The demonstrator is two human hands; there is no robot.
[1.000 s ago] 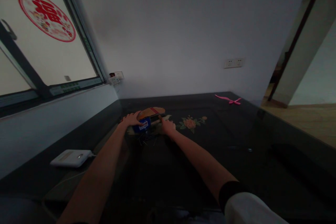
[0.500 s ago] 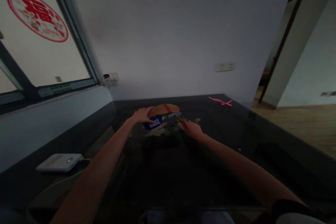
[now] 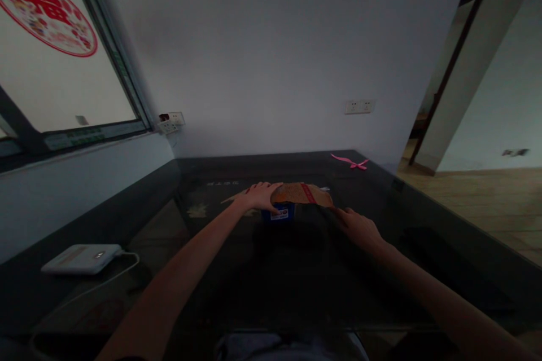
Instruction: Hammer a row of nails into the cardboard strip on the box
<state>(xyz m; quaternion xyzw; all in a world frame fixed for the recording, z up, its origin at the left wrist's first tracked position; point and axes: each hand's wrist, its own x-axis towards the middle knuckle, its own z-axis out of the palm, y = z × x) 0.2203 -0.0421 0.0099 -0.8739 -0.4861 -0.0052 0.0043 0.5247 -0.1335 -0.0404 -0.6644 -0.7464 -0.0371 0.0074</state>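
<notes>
Wall (image 3: 262,56) spans the back, pale and dim, with the bench (image 3: 288,282) running up to it, black and glossy. A window (image 3: 51,93) fills the upper left, dark-framed, and wooden floor (image 3: 486,208) shows beyond the bench on the right. A dark flat thing (image 3: 453,268), too dim to make out, lies at the bench's right side. On the window is a round red-and-white sticker (image 3: 46,8), cut off by the view's left edge.

Both hands work over the far middle of the bench. The left hand (image 3: 258,197) has its grip clamped on the box, thumb on the front and fingers over the card's left part. The right hand (image 3: 359,228) reaches in to the card's right end; whether its grip is apart or together, I cannot tell.

The card (image 3: 296,194), brown with a red band, lies across the top of the box and juts out well past its right side. A white device (image 3: 82,259) lies near the bench's left edge, and the blue box (image 3: 285,214), with a pale label, sits below the card. Two sets of sockets (image 3: 358,106) are on the wall, one by the window and one right of centre. A pink ribbon (image 3: 355,165) lies near the bench's far right corner, and a thin white cable (image 3: 138,259) curves from the device.
</notes>
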